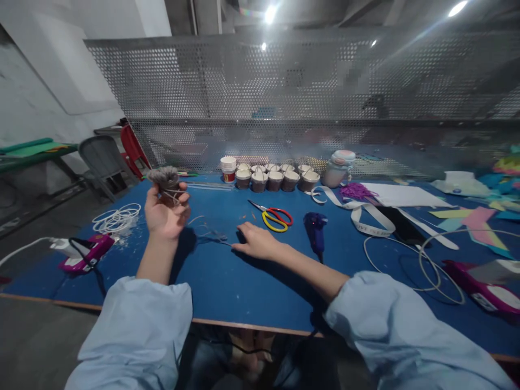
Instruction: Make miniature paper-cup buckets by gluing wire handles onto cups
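Note:
My left hand [166, 211] is raised above the left part of the table, palm up, its fingers curled around a fuzzy grey yarn bundle [164, 177]. Loose strands hang from the bundle over the fingers. Low over the tabletop, my right hand [258, 241] reaches leftward with thumb and fingers apart. A thin grey strand of yarn [213, 236] lies on the table and runs up to the right thumb's tip. Just beyond that hand are scissors [273, 216] with red and yellow handles, blades pointing away to the left.
Small grey-wrapped cups [274, 180] with handles line the back, beside stacked paper cups [228, 168] and a jar [339, 168]. A blue glue gun [316, 230] lies right of my right hand. White ribbon [371, 219], white cord [116, 218] and magenta power strips [87, 257] lie at the sides.

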The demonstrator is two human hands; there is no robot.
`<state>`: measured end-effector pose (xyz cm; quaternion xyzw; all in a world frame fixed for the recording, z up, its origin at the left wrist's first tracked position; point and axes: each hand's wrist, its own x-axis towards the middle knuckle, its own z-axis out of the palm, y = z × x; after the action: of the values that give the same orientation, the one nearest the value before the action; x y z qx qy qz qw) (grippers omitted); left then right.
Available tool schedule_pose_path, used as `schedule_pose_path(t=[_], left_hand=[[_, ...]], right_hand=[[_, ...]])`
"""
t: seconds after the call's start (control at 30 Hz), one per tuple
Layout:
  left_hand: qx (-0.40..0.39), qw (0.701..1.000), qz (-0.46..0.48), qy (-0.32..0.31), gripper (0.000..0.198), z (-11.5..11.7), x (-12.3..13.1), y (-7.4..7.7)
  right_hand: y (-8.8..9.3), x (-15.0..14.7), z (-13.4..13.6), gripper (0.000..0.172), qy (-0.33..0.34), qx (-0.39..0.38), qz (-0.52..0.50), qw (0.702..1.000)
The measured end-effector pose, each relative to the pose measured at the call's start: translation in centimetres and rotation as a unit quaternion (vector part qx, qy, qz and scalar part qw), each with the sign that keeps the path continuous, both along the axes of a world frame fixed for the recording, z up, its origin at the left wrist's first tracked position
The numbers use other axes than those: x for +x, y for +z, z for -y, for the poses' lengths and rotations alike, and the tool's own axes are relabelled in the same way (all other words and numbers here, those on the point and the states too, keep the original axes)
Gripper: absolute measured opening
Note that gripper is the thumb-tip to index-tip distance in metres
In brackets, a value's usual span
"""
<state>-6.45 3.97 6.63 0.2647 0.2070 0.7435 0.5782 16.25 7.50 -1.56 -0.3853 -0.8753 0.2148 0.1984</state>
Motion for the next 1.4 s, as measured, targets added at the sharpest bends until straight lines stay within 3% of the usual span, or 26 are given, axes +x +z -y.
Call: schedule_pose_path(t=[0.07, 0.2, 0.27, 0.4, 0.57, 0.67, 0.77, 0.9, 1.03, 1.13, 1.27, 1.4], left_hand=[[0.02, 1.0, 0.022, -0.005, 0.032, 0.3, -0.2, 0.2], [0.004, 0.998, 0.064, -0.03, 0.04, 0.3, -0.5, 0.3], [0.015, 0.994, 0.096, -0.051, 0.044, 0.3, -1.1, 0.4], [0.105, 0.977, 0.173, -0.067, 0.045, 1.1, -3.5, 1.0], [0.212, 0.955, 0.205, -0.011, 0.048, 2.3, -6.2, 1.6], [0.208, 0.954, 0.214, 0.011, 0.051, 2.2, -6.8, 1.4], [0.153, 0.961, 0.231, 0.017, 0.05, 1.6, -6.5, 1.1], [0.065, 0.975, 0.214, 0.009, 0.046, 0.4, -4.9, 0.3], [-0.022, 0.989, 0.148, -0.011, 0.039, -0.6, -2.1, -0.6], [-0.066, 0.993, 0.089, -0.038, 0.035, -0.9, 0.3, -1.4], [-0.079, 0.995, -0.018, -0.056, 0.023, -0.9, 3.0, -2.7], [-0.103, 0.988, -0.098, -0.062, 0.014, -1.1, 4.0, -4.0]], right_hand=[[-0.1, -2.0, 0.0, 0.048, 0.015, 0.005, 0.059, 0.998], [-0.1, -4.6, -0.3, 0.03, 0.063, 0.017, 0.157, 0.985], [0.1, -4.7, -1.1, 0.027, 0.05, 0.027, 0.198, 0.979], [1.5, -2.6, -4.5, 0.032, -0.064, 0.057, 0.244, 0.966], [4.9, 1.1, -9.2, 0.034, -0.226, 0.106, 0.216, 0.944], [6.8, 2.0, -10.8, 0.033, -0.286, 0.12, 0.171, 0.935], [8.4, 1.5, -11.2, 0.026, -0.302, 0.129, 0.108, 0.938], [10.3, 0.2, -10.0, 0.027, -0.264, 0.143, 0.013, 0.954], [10.8, -1.7, -7.1, 0.043, -0.172, 0.116, -0.079, 0.975], [9.6, -4.2, -4.5, 0.041, -0.1, 0.028, -0.148, 0.983], [6.7, -6.9, -1.2, 0.037, -0.074, -0.109, -0.235, 0.963], [4.8, -5.2, 0.4, 0.028, -0.045, -0.226, -0.248, 0.941]])
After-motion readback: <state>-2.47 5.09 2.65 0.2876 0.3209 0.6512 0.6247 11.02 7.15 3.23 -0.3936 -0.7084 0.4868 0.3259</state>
